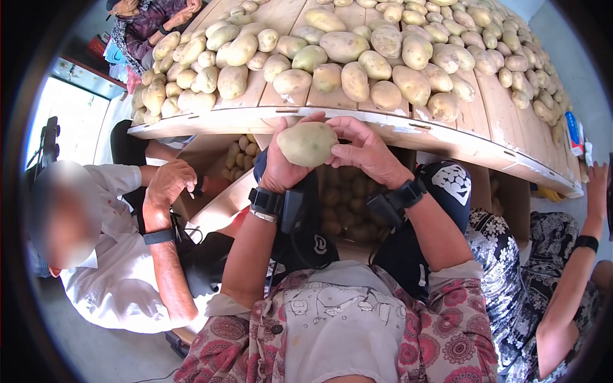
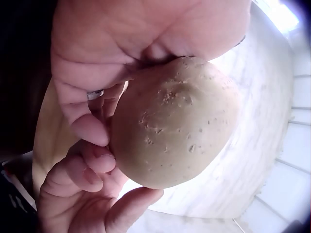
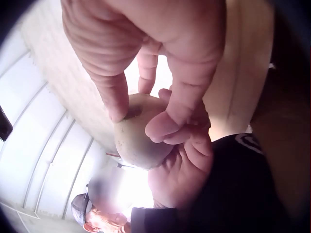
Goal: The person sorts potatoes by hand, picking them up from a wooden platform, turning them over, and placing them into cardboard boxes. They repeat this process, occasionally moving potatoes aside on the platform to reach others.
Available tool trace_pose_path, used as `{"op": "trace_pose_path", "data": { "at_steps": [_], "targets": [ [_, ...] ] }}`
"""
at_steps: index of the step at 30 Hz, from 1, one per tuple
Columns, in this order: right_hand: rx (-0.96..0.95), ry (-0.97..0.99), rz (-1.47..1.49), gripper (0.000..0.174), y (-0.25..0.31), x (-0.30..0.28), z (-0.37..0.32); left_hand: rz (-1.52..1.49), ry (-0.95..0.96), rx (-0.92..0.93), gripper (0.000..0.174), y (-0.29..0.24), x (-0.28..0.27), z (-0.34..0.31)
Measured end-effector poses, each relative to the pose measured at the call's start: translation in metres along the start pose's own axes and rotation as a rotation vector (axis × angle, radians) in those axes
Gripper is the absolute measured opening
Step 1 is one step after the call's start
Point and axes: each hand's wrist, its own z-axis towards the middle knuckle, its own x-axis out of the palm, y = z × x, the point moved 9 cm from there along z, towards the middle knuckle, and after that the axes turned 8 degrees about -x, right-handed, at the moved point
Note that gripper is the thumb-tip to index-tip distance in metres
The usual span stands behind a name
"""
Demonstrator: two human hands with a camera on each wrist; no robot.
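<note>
Fingers (image 1: 355,131) of both hands curl round one pale yellow-brown oval potato (image 1: 308,143), closed down to its width. The left hand (image 1: 281,167) cups it from 9 o'clock and the right hand (image 1: 369,155) from 3 o'clock, with the fingertips close together over its top. The left wrist view shows the potato's pitted skin pressed against the palm. The right wrist view shows the thumb and curled fingers bearing on its upper end. The potato is held in the air, just below the near edge of the long pale wooden plank bench (image 1: 491,113) at 12 o'clock. The bench carries a spread of loose yellow potatoes (image 1: 357,64). Beneath the bench, straight behind the hands, an open brown cardboard box (image 1: 486,185) holds more potatoes in shadow. A second pale cardboard box (image 1: 220,203) at 10 o'clock also has potatoes in it. At 9 o'clock sits a person in a white shirt (image 1: 115,281).
</note>
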Motion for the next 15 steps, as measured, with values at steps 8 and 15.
{"op": "trace_pose_path", "data": {
  "at_steps": [8,15],
  "targets": [
    [-0.038,0.023,-0.182,0.045,0.005,-0.007,0.0,-0.004,-0.037,0.006,0.066,-0.001,0.002,0.0],
    [-0.024,-0.002,-0.135,0.045,-0.001,-0.015,0.0,0.022,-0.095,-0.077,0.063,0.004,-0.005,0.0]
  ]
}}
